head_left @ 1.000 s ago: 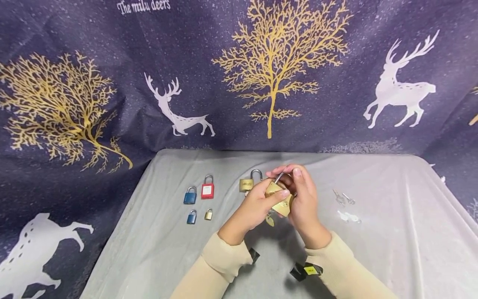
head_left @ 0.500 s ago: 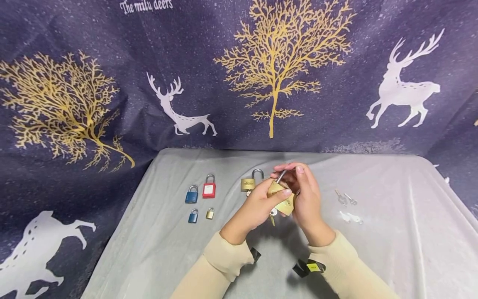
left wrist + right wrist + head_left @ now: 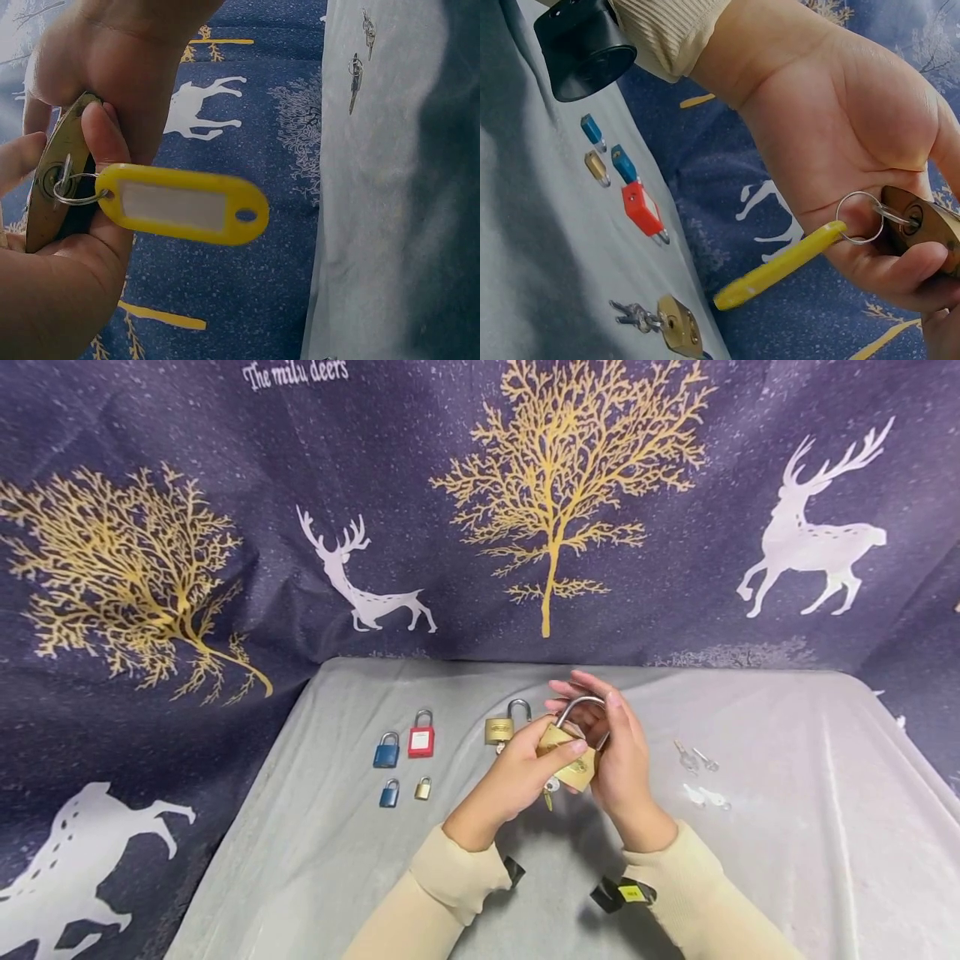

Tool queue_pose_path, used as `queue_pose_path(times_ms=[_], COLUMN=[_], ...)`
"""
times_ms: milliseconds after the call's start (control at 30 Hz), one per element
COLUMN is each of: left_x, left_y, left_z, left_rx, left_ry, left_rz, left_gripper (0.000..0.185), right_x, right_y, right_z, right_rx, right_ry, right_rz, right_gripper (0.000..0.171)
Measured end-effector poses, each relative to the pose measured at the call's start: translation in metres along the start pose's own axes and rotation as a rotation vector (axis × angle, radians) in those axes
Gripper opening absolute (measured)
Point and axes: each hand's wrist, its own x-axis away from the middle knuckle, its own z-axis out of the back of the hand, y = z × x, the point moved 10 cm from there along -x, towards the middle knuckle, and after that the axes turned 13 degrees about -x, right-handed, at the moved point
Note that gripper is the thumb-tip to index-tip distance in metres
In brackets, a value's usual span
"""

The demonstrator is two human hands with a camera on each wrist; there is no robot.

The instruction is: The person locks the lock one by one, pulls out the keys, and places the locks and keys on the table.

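My left hand (image 3: 510,785) grips the body of a large brass padlock (image 3: 573,774), thumb across its face. Beside it my right hand (image 3: 626,768) stands with fingers extended behind the steel shackle (image 3: 576,702), and the thumb lies close to the shackle's bend. That hand hides part of the shackle's right leg, so I cannot tell whether its end is in the body. A key (image 3: 895,215) sits in the keyhole on the padlock's underside. From its ring (image 3: 860,241) hangs a yellow key tag (image 3: 180,202) with a white label.
Behind my left hand lies a brass padlock (image 3: 498,731) with its shackle raised. Farther left are a red padlock (image 3: 422,742), two blue padlocks (image 3: 386,755) and a small brass padlock (image 3: 423,789). Several keys (image 3: 688,760) lie on the grey cloth (image 3: 795,827) at right.
My right fingers have straightened away from the shackle, and more of its curve shows now. My left hand keeps its grip on the padlock, while the hanging tag and keys have swung slightly.
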Motion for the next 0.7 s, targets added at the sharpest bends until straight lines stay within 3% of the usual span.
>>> queue_pose_path(times_ms=[300,500,700], left_x=[0.0,0.0,-0.001], left_y=[-0.002,0.0,0.002], left_z=[0.002,0.005,0.016], left_rx=[0.025,0.053,0.049], left_ry=[0.013,0.016,0.097], left_rz=[0.033,0.006,-0.033], left_gripper=[0.03,0.033,0.035], right_x=[0.0,-0.002,-0.003], right_y=[0.002,0.004,0.012], right_z=[-0.003,0.004,0.013], right_rx=[-0.031,0.012,0.049], right_ry=[-0.008,0.032,0.067], right_rz=[-0.06,-0.055,-0.078], right_gripper=[0.055,0.053,0.046])
